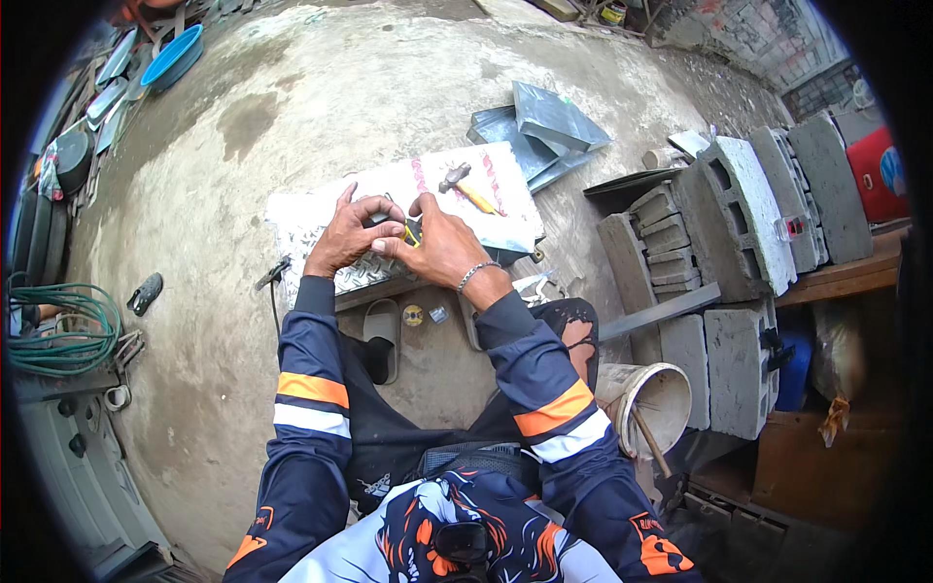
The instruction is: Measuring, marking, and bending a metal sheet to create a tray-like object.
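The left fingers point(372, 208) and right fingers point(395, 249) curl nearly closed around a small yellow-and-black item point(413, 231), possibly a tape measure, between them, which could drop onto the metal surface point(362, 274) below and slide off if either pinch loosens.

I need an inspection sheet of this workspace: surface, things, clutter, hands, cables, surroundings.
Surface: low worktop, tread-patterned metal toward the left, white with red marks elsewhere.
Things: small yellow-and-black item, partly hidden; hammer lying on the worktop.
Clutter: overlapping grey metal pieces beyond the worktop's far right corner.
Hands: left hand and right hand meet around the item; grip unclear.
Cables: dark cable at the worktop's left edge.
Surroundings: concrete blocks and bucket at right, green hose at left.
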Action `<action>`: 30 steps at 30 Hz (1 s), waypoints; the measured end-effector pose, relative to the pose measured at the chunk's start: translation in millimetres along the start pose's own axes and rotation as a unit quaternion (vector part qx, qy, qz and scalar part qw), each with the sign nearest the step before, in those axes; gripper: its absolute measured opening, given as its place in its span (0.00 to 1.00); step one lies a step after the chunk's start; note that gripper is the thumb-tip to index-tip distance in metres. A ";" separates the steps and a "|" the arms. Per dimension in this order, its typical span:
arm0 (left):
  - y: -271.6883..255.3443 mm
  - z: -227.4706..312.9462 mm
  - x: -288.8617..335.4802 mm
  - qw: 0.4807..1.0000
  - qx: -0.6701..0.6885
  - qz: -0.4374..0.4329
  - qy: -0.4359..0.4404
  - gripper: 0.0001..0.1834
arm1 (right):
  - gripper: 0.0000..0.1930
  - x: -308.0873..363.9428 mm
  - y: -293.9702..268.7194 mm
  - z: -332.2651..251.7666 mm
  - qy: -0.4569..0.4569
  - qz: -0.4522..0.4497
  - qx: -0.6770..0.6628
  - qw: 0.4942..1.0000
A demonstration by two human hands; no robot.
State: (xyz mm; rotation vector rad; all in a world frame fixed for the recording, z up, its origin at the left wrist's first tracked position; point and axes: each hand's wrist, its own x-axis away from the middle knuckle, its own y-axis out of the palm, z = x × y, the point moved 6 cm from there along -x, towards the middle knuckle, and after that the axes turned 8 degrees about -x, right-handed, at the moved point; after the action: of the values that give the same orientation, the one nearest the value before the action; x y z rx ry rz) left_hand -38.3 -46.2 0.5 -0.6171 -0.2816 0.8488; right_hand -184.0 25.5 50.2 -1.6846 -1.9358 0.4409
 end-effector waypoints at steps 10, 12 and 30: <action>-10.0 -0.2 3.7 0.999 -0.028 0.006 0.023 0.10 | 0.36 1.8 -3.4 -6.0 -0.033 -0.021 0.029 0.999; -9.0 4.3 6.3 1.000 -0.001 0.002 0.018 0.12 | 0.30 9.9 -16.7 5.0 -0.014 -0.031 0.037 0.999; -12.5 16.1 7.5 0.986 -0.048 0.159 -0.031 0.10 | 0.15 65.1 -145.2 148.4 0.172 -0.005 0.206 0.963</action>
State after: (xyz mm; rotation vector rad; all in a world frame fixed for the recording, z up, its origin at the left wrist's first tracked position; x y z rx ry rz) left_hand -33.3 -40.4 20.8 -0.7380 -0.2855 1.1684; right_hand -393.2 79.3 24.3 -1.3752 -1.4798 0.4738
